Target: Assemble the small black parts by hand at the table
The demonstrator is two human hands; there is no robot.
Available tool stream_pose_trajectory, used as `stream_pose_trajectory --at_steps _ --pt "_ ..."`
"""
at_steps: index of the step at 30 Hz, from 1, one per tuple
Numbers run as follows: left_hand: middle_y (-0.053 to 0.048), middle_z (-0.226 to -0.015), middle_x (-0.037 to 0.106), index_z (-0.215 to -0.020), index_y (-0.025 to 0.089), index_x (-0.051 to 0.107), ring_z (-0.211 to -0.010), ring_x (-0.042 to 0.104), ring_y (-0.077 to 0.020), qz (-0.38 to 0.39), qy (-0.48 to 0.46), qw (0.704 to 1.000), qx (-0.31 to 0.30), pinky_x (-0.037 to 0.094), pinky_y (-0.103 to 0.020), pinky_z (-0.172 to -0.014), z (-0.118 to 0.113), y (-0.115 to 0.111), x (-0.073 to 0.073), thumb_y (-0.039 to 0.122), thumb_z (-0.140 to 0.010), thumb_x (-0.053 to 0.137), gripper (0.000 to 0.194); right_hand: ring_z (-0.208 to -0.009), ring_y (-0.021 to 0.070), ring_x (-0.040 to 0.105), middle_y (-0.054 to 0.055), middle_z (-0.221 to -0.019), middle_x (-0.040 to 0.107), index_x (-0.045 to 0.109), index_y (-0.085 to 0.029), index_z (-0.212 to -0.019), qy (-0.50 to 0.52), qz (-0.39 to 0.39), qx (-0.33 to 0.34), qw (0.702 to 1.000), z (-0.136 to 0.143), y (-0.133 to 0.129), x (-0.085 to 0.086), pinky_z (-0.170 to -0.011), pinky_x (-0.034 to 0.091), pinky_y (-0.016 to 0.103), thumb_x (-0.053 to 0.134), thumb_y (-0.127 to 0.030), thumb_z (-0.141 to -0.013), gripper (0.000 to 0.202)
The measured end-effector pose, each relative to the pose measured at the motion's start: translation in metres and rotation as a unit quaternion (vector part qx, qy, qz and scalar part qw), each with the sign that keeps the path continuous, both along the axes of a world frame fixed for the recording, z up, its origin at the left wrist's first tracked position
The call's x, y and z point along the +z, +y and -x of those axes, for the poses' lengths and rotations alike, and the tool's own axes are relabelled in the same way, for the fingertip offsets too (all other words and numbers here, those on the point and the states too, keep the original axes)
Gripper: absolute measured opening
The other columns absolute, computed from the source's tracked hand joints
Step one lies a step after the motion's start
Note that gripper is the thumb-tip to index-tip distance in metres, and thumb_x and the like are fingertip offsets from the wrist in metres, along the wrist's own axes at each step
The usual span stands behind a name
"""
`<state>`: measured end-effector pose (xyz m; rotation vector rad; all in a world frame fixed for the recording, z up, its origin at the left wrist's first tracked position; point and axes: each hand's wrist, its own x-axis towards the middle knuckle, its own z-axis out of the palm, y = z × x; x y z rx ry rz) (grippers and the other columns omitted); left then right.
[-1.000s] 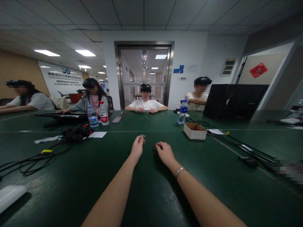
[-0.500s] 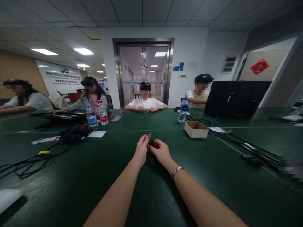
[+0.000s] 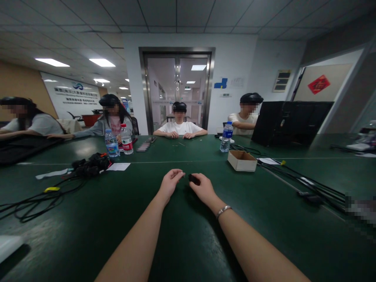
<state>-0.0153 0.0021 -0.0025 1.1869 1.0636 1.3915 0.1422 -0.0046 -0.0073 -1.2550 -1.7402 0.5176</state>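
Note:
Over the middle of the dark green table [image 3: 188, 243], my left hand [image 3: 169, 183] pinches a small silvery piece [image 3: 183, 175] between thumb and fingertips. It is too small to name. Just to its right, my right hand [image 3: 204, 187] is closed on a small black object [image 3: 192, 179], partly hidden by the fingers. A narrow gap separates the two pieces. A silver bracelet [image 3: 223, 211] circles my right wrist.
An open cardboard box [image 3: 242, 162] and a water bottle [image 3: 226, 137] stand ahead right. Two bottles [image 3: 119, 143] and black gear [image 3: 93, 164] are ahead left. Black cables [image 3: 311, 182] cross the right side. Several people sit around the table, one person [image 3: 179, 127] opposite.
My hands have drawn slightly apart, the left moving left with the silvery piece. The left hand has turned. At far left, a black panel has shifted left with a co-worker's hand beside it.

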Motion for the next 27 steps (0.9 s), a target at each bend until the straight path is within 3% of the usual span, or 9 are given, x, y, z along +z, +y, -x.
stream_pose_trajectory --at_steps 6,10,16,27 --pt "-0.011 -0.100 0.069 -0.092 0.016 0.066 -0.084 0.062 -0.0172 -0.014 -0.026 1.000 0.008 0.043 -0.024 -0.066 0.0056 0.0011 -0.0055 0.037 -0.064 0.076 0.037 -0.078 0.0178 0.061 0.006 -0.088 0.068 0.067 -0.017 -0.092 -0.001 0.017 0.019 1.000 -0.0014 0.0020 -0.0010 -0.075 0.047 0.032 0.055 -0.016 -0.072 0.023" --pt "-0.009 -0.093 0.070 -0.092 0.017 0.068 -0.080 0.062 -0.0171 -0.048 0.023 0.997 0.048 0.044 -0.026 -0.066 0.0058 0.0014 -0.0071 0.039 -0.065 0.075 0.035 -0.082 0.0174 0.061 0.005 -0.091 0.067 0.060 -0.019 -0.100 0.011 0.010 0.028 0.999 -0.0009 0.0004 -0.0030 -0.077 0.047 0.032 0.058 -0.014 -0.068 0.032" --pt "-0.007 -0.083 0.070 -0.082 0.017 0.065 -0.078 0.063 -0.0179 -0.080 0.036 0.996 0.031 0.046 -0.028 -0.071 0.0028 -0.0031 -0.0029 0.037 -0.066 0.074 0.028 -0.075 0.0161 0.058 0.000 -0.080 0.062 0.053 -0.021 -0.087 0.017 0.008 0.043 0.999 0.0011 -0.0042 0.0000 -0.070 0.044 0.030 0.062 -0.023 -0.069 0.021" --pt "-0.005 -0.074 0.067 -0.075 0.016 0.067 -0.071 0.060 -0.0172 -0.073 0.047 0.995 0.055 0.046 -0.029 -0.071 0.0011 -0.0028 0.0004 0.040 -0.063 0.074 0.027 -0.075 0.0152 0.058 0.000 -0.083 0.062 0.055 -0.021 -0.089 0.037 0.010 0.061 0.997 0.0020 -0.0061 0.0019 -0.069 0.043 0.029 0.061 -0.025 -0.072 0.019"
